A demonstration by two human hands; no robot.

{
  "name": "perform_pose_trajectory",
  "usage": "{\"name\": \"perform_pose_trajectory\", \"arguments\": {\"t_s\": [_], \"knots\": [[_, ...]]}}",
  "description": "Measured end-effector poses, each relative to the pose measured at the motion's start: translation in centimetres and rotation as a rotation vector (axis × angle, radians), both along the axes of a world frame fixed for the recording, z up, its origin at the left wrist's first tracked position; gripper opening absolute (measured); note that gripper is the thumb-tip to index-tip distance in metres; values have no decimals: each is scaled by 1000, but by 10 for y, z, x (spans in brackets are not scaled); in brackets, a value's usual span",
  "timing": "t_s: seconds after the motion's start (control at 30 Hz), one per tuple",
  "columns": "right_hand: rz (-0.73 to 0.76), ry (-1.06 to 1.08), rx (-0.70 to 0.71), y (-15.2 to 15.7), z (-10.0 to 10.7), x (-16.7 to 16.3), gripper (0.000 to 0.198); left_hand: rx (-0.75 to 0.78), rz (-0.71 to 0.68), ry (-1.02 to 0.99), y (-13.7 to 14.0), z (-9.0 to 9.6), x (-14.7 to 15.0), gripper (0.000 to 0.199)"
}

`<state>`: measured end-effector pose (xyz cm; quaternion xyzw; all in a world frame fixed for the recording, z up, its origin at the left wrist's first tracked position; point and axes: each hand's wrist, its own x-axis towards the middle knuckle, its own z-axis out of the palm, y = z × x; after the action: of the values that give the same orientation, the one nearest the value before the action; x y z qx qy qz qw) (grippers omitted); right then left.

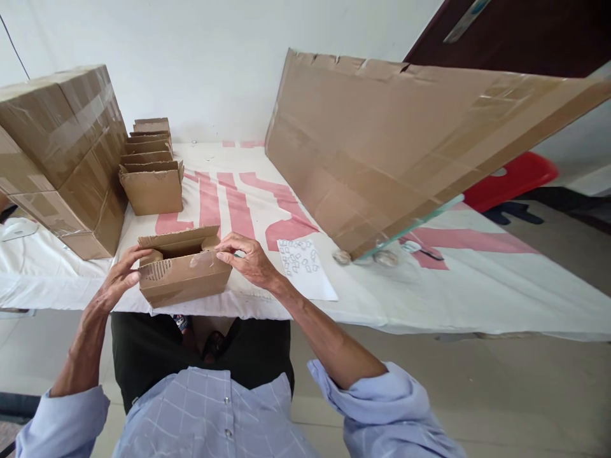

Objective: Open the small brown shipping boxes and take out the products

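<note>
A small cardboard box (pixel 186 278) with its top flaps raised stands at the table's near edge, in front of my body. My left hand (pixel 118 277) holds its left end, the fingertips at the upper corner and the thumb just below. At the right end, my right hand (pixel 251 259) pinches the upper edge by the flap between thumb and fingers. The box's inside is dark, and its contents cannot be made out. Just right of my right hand lies a white paper sheet (pixel 305 270) with small box-like drawings or marks.
Several open small boxes (pixel 155 187) stand in a row beyond, beside a stack of taped cartons (pixel 62 159) at left. A large cardboard panel (pixel 396 146) leans up at right. A white cloth with red markings covers the table (pixel 458 299). A red stool (pixel 513 181) stands behind.
</note>
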<state>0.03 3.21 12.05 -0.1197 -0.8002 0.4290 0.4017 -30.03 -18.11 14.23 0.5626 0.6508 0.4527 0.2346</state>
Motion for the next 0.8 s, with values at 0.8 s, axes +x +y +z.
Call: {"name": "perform_pose_trajectory", "arguments": {"t_s": [0.8], "knots": [[-266, 71, 532, -62, -21, 12, 23, 38, 249, 55, 25, -6, 30, 45]]}}
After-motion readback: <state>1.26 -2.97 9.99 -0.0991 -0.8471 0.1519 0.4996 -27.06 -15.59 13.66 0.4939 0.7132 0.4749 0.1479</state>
